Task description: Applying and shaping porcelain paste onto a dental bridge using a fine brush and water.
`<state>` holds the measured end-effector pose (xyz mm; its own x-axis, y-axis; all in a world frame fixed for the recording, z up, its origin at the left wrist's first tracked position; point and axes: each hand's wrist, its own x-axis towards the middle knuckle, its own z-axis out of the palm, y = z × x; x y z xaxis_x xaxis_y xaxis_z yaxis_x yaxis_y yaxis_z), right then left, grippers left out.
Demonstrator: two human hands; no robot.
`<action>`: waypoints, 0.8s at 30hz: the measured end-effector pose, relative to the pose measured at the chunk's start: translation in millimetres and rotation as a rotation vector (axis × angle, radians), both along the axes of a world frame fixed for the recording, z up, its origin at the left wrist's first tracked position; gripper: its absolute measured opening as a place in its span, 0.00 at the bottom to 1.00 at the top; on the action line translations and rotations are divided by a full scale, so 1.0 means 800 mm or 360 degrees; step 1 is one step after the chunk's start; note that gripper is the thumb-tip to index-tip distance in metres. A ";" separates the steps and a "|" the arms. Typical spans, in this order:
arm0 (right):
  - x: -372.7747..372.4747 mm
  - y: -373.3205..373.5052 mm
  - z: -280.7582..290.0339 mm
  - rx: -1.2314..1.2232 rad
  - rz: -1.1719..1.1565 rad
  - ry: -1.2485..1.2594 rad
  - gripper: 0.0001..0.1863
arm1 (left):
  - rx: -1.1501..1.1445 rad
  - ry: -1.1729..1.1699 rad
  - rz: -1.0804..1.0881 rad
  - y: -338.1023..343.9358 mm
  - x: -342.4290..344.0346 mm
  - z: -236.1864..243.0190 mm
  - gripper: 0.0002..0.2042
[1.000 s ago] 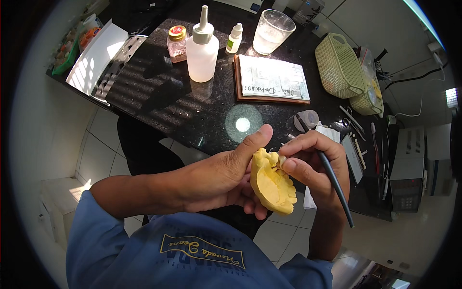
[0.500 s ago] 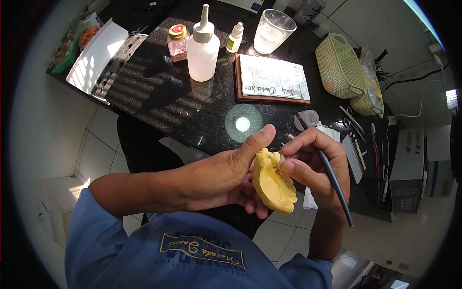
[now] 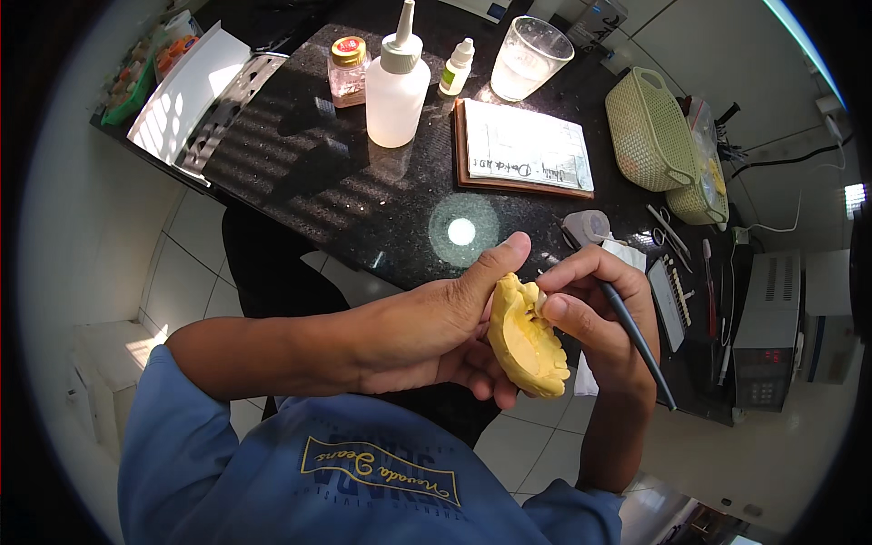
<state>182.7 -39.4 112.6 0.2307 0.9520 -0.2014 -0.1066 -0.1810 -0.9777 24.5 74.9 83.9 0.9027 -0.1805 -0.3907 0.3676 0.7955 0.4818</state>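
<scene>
My left hand point(image 3: 454, 336) cradles a yellow dental cast point(image 3: 527, 350) from beneath, thumb up along its top edge. My right hand point(image 3: 599, 322) pinches a small pale piece point(image 3: 541, 302) against the upper right of the cast with thumb and index finger, while a long dark brush-like tool point(image 3: 638, 339) rests in the same hand, angled downward. A round grey container point(image 3: 586, 224) and a shade guide of tooth-shaped tabs point(image 3: 668, 295) lie near my right hand on the black counter point(image 3: 300, 195).
Toward the back stand a squeeze bottle point(image 3: 395, 104), pink jar point(image 3: 348, 82), dropper bottle point(image 3: 454, 73), glass point(image 3: 522, 64) and paper pad point(image 3: 522, 145). Woven baskets point(image 3: 640, 127), scissors point(image 3: 661, 232) and a grey appliance point(image 3: 763, 327) are right; a white tray point(image 3: 182, 91) is left.
Both hands, with the cast and tool, have shifted slightly right and up in the picture, as has part of the surrounding scene. The grip looks the same.
</scene>
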 end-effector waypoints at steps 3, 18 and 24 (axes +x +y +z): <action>-0.002 0.000 -0.001 0.0005 -0.0025 0.0009 0.08 | 0.0006 0.0027 0.0008 0.000 0.001 0.000 0.41; -0.001 0.001 -0.008 0.0092 0.0004 0.0005 0.08 | -0.0006 -0.0084 -0.0068 0.003 -0.001 -0.005 0.39; -0.003 0.001 -0.007 0.0119 0.0012 -0.0050 0.08 | 0.0002 -0.0089 -0.0049 0.004 0.000 -0.007 0.39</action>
